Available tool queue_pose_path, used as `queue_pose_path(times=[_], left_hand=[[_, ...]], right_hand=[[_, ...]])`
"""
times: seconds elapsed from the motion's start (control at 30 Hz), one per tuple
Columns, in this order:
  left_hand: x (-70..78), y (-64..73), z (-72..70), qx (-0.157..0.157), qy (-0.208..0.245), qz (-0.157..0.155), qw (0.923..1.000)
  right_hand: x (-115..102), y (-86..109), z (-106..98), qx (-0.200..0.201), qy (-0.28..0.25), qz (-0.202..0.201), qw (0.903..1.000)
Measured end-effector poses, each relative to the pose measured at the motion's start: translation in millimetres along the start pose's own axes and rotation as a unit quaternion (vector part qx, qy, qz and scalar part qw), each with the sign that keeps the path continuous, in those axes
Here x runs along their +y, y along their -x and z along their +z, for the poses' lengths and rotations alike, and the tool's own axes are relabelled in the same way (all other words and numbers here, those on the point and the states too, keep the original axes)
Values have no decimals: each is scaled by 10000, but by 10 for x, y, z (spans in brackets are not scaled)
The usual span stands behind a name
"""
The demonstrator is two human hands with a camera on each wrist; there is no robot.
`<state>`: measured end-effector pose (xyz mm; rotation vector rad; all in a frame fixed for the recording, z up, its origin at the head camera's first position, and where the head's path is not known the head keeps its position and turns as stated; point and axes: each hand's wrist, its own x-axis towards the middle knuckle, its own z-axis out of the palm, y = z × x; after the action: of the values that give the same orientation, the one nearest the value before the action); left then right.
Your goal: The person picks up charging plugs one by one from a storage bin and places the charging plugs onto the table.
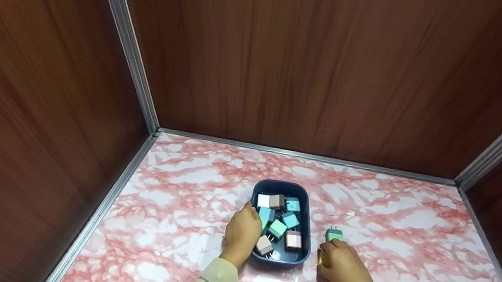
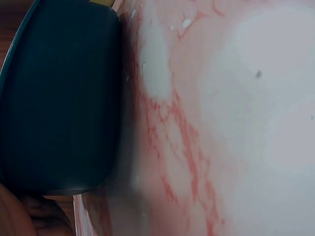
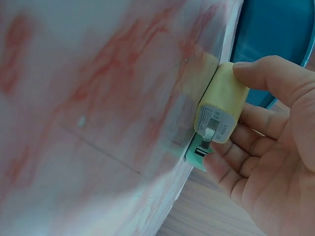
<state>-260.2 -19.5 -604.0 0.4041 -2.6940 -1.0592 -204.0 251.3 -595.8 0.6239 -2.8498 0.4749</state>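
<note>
A dark blue plastic bin (image 1: 276, 260) with rounded corners stands on the table, holding several plug-in chargers in white, teal, green and pinkish tones. My left hand (image 1: 243, 232) grips the bin's left rim, its fingertips over the edge beside a teal charger (image 1: 264, 214). In the left wrist view the bin's wall (image 2: 59, 103) fills the left side. To the right of the bin, my right hand (image 3: 275, 132) pinches a yellow charger (image 3: 222, 96) between thumb and fingers, low at the tabletop. A green charger (image 1: 334, 235) lies just beyond these fingers, metal prongs pointing away.
The tabletop (image 1: 193, 191) has a red and white marbled pattern. Brown wood-grain panels (image 1: 307, 62) enclose it at the back and both sides, with metal strips (image 1: 278, 151) along the edges.
</note>
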Motion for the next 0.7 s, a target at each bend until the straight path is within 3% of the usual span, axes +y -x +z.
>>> queue_pose_path(times=[0.27, 0.7], left_hand=[[7, -1, -5, 13, -18, 39, 10000], [9, 12, -22, -41, 18, 50, 10000]], right_hand=[[-30, -18, -62, -255, -93, 246, 9993], [-132, -65, -229, -109, -324, 128, 9993]])
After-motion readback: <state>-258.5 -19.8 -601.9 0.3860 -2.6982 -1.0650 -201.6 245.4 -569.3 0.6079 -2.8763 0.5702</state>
